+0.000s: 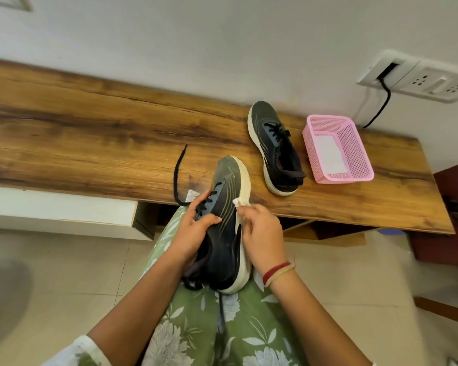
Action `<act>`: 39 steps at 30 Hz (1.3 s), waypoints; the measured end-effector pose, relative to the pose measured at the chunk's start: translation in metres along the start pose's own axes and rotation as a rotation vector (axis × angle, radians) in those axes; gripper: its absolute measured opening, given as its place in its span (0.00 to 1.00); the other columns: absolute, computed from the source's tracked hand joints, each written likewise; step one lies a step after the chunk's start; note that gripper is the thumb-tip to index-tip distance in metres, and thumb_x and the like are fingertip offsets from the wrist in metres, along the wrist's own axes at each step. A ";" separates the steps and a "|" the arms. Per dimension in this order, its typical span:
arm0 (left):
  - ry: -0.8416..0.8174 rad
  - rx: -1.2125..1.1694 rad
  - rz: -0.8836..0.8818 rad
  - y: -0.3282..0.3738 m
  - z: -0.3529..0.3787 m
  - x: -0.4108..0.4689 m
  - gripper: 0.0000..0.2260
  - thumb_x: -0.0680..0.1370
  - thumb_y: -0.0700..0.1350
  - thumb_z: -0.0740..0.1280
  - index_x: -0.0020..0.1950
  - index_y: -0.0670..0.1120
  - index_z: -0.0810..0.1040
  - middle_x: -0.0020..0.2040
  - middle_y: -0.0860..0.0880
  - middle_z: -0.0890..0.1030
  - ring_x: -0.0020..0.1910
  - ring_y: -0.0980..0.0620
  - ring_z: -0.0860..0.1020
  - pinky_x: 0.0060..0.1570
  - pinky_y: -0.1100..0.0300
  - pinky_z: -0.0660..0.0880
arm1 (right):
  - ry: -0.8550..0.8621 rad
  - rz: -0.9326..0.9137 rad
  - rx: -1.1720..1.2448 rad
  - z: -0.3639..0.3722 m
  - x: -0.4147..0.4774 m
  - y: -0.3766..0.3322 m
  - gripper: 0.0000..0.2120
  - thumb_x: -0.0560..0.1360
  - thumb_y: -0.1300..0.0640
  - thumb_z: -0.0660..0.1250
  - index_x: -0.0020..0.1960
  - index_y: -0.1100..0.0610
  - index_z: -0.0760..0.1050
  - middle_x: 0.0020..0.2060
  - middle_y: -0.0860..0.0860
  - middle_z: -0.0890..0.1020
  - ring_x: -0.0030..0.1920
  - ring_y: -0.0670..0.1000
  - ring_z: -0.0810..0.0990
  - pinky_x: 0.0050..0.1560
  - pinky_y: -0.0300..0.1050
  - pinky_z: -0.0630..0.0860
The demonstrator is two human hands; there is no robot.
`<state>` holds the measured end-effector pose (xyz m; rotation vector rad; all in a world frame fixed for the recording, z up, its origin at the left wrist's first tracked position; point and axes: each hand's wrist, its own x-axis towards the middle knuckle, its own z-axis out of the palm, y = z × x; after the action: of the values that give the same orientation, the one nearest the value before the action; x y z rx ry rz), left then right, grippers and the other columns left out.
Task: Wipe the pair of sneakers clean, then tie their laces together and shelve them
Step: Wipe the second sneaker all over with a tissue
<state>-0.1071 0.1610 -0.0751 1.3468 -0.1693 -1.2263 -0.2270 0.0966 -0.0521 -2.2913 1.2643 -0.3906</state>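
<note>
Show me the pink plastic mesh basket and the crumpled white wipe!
Pink plastic mesh basket (353, 149): head view, its right side wall.
Crumpled white wipe (239, 204): head view, its exposed upper tip.

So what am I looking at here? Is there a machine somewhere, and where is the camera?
There is no machine here. This is a single picture from a camera worn on a person's head, looking down at their own two bare hands and lap. The left hand holds a dark sneaker round its laced top, with the toe pointing over the wooden top. The right hand has a white wipe in its grip, held against the pale edge of the sneaker's sole. On the wood stands the second sneaker, upright on its sole. To its right is a pink basket with a white sheet inside. A loose black lace trails across the wood.
</note>
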 end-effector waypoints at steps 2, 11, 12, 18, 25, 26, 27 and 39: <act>-0.002 -0.004 -0.001 0.000 -0.001 0.000 0.25 0.74 0.28 0.63 0.66 0.51 0.72 0.54 0.50 0.79 0.49 0.56 0.79 0.41 0.67 0.77 | -0.063 0.029 0.079 -0.010 -0.009 0.002 0.14 0.72 0.70 0.64 0.51 0.58 0.83 0.44 0.53 0.82 0.44 0.52 0.79 0.49 0.40 0.74; -0.010 -0.062 -0.021 0.000 -0.001 0.000 0.25 0.74 0.29 0.64 0.63 0.54 0.73 0.59 0.45 0.77 0.56 0.48 0.77 0.47 0.60 0.76 | 0.110 0.230 0.249 -0.027 0.051 0.002 0.14 0.76 0.66 0.62 0.57 0.55 0.80 0.54 0.50 0.80 0.53 0.47 0.77 0.51 0.29 0.69; -0.009 -0.065 -0.019 0.000 -0.001 0.000 0.25 0.74 0.29 0.63 0.63 0.54 0.73 0.59 0.45 0.77 0.55 0.49 0.78 0.46 0.61 0.77 | 0.069 0.161 0.170 -0.019 0.056 -0.002 0.14 0.76 0.67 0.62 0.57 0.56 0.80 0.54 0.52 0.80 0.55 0.49 0.77 0.55 0.32 0.69; -0.019 -0.040 0.027 -0.002 0.000 -0.001 0.25 0.75 0.29 0.63 0.65 0.52 0.72 0.55 0.49 0.78 0.52 0.52 0.78 0.45 0.64 0.77 | -0.023 0.001 -0.063 -0.004 0.033 -0.003 0.15 0.74 0.69 0.61 0.56 0.60 0.80 0.53 0.57 0.81 0.56 0.57 0.76 0.61 0.47 0.69; -0.040 -0.025 0.042 -0.003 -0.002 -0.002 0.25 0.74 0.29 0.62 0.66 0.51 0.72 0.57 0.48 0.77 0.52 0.53 0.77 0.43 0.66 0.77 | -0.216 0.157 0.106 -0.031 -0.023 -0.010 0.12 0.75 0.68 0.63 0.52 0.59 0.82 0.49 0.52 0.83 0.50 0.49 0.79 0.54 0.32 0.69; -0.045 -0.030 0.035 -0.002 -0.001 -0.002 0.25 0.75 0.29 0.62 0.66 0.51 0.72 0.56 0.49 0.77 0.52 0.54 0.78 0.41 0.67 0.77 | -0.313 0.162 0.106 -0.042 -0.022 -0.009 0.12 0.75 0.67 0.63 0.52 0.58 0.82 0.48 0.50 0.83 0.48 0.46 0.78 0.51 0.28 0.68; -0.050 -0.045 0.024 -0.001 -0.001 -0.003 0.24 0.75 0.29 0.62 0.65 0.52 0.72 0.55 0.49 0.77 0.51 0.53 0.78 0.40 0.67 0.77 | -0.421 0.160 0.116 -0.053 -0.021 -0.007 0.12 0.75 0.67 0.64 0.51 0.57 0.83 0.47 0.47 0.83 0.45 0.42 0.77 0.47 0.26 0.68; -0.024 -0.167 0.002 -0.003 0.001 0.001 0.24 0.74 0.29 0.62 0.64 0.52 0.74 0.56 0.45 0.79 0.52 0.48 0.80 0.41 0.60 0.78 | -0.100 -0.031 -0.230 -0.006 0.030 -0.011 0.17 0.77 0.66 0.56 0.62 0.58 0.76 0.57 0.56 0.78 0.57 0.56 0.74 0.60 0.47 0.68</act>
<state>-0.1088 0.1603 -0.0774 1.1876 -0.0833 -1.2281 -0.2061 0.0748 -0.0406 -2.4898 1.2814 -0.1441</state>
